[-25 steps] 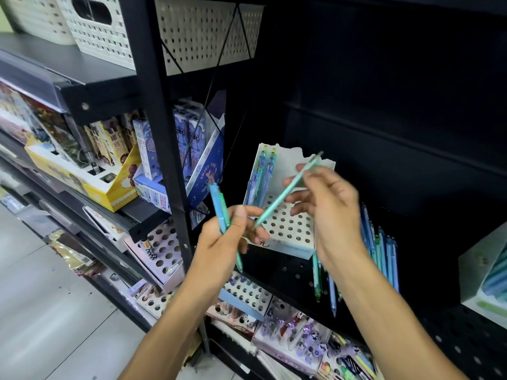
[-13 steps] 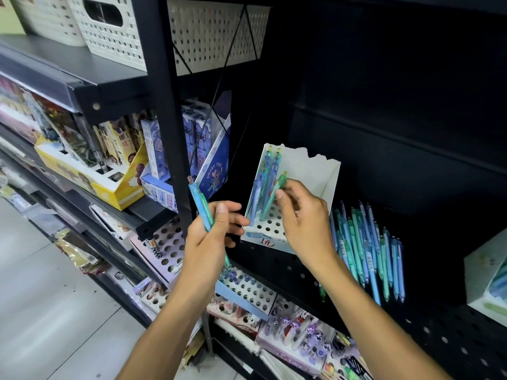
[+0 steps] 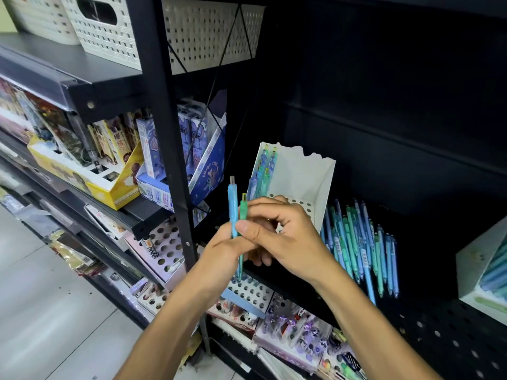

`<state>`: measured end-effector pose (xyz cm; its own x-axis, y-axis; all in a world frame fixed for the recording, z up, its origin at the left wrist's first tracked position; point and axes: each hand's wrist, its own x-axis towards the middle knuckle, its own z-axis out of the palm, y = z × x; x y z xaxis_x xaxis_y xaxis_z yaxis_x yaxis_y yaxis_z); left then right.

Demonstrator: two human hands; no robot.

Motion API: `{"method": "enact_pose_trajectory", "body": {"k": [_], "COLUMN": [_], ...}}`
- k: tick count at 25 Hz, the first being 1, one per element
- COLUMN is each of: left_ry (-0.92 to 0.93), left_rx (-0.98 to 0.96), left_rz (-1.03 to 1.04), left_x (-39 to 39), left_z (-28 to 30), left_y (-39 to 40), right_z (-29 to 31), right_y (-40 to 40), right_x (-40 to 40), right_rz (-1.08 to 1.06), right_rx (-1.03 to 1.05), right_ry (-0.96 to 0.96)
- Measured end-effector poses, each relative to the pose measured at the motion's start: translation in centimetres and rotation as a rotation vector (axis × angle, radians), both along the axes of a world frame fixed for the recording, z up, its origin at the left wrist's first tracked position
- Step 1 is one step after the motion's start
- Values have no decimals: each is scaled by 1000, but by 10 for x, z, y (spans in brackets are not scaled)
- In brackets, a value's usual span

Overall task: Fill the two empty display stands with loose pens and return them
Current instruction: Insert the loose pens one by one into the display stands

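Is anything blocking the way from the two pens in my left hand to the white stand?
Only the right hand, which sits in front of the stand and covers most of its holes. The blue pen and green pen are otherwise clear.

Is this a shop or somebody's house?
Most likely a stationery shop. Black metal shelves hold boxed goods in printed display cartons, pens stand in a white display stand, and a pile of loose pens lies beside it.

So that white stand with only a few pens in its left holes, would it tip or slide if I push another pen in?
Probably a little. The white stand looks like thin folded card, so likely light. Its few pens sit at the left edge, so weight seems uneven. Neither the left hand nor the right hand steadies it.
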<state>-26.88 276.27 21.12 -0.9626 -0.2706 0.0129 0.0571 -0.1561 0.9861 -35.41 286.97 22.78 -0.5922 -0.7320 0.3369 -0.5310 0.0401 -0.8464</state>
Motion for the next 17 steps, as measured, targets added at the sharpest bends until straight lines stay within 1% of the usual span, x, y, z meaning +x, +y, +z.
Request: {"method": "enact_pose_trajectory", "body": {"k": [3,5,7,9,10,12,14,15,16,17], "left_ry": [-54,-56,-58,-43,-29,-40,-75,-81,-77,-74], "left_rx": [-88,-188,-279,-296,-287,-265,-254,-233,-207,-186], "left_rz": [-61,-124,-147,0,94,231,323,361,382,383], "left_x": [3,4,7,7,6,4,4,5,5,5], "left_z": [6,9,10,6,4,-3,-11,-14,-16,-17], "left_y": [-4,-14,-24,-31,-32,-31,-29,-30,-30,-30], "right_z": [3,9,18,22,23,20,16,16,15,13], "right_y": [8,14,18,18,17,11,10,13,15,16], "right_x": [-2,1,0,-10,-13,-14,-12,-12,-15,-18], "right_rz": [2,-14,-182,-410,-470,-495,-525,-556,-582,-592], "right_rx": [11,-33,-189,-331,-333,-304,-378,-421,-419,-367], "right_ry": [23,-108,-209,-199,-165,-122,-155,-136,-81,-18]}}
